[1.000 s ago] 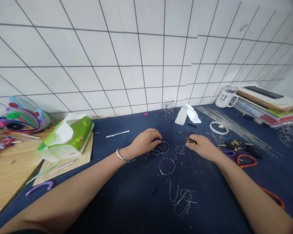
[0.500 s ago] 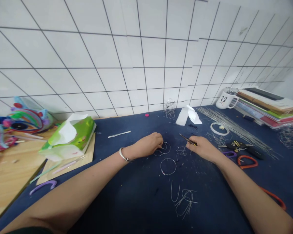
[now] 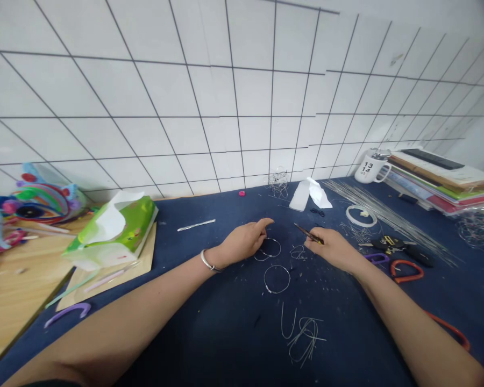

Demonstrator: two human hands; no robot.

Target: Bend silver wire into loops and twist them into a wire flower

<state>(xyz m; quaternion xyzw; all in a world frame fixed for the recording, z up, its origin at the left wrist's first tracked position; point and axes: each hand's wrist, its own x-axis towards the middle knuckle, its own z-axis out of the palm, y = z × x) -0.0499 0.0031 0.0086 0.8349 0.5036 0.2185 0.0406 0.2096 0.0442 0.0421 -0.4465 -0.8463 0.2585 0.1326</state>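
Wire loops (image 3: 279,250): thin and overlapping, they lie just beside the left hand on the navy cloth (image 3: 210,333), near the middle of the work area.
Left hand (image 3: 244,242): one finger points outward and the others are curled under; from where I stand I cannot tell whether they pinch the wire. A silver bangle (image 3: 205,262) sits at the wrist.
Right hand (image 3: 333,246): closed around narrow-tipped pliers (image 3: 312,235), whose dark tips point away from the person, toward the wall; a bit of yellow shows on the handle.
Beaded ring (image 3: 289,276): lies flat, nearer the person than the loops and apart from both hands, small pale beads at its lower left.
Small bent wires (image 3: 297,252): between the two hands, near the pliers, with tiny clippings scattered about.
Nearer the person: a U-shaped wire (image 3: 282,322) next to a jumble of curved wires (image 3: 306,336).
To the right: straight wires (image 3: 391,215) in a long slanting bundle, a white coil (image 3: 348,216), purple and orange handles, and a white mug (image 3: 370,169) marked 13 14 beside a stack of books and papers (image 3: 443,185).
To the left: a green tissue pack (image 3: 139,220) on brown paper (image 3: 150,247), a purple curved piece (image 3: 68,310) and colourful fuzzy craft pieces (image 3: 44,201).
By the tiled wall: a tangled wire nest (image 3: 278,184) and a small pink object (image 3: 242,193).
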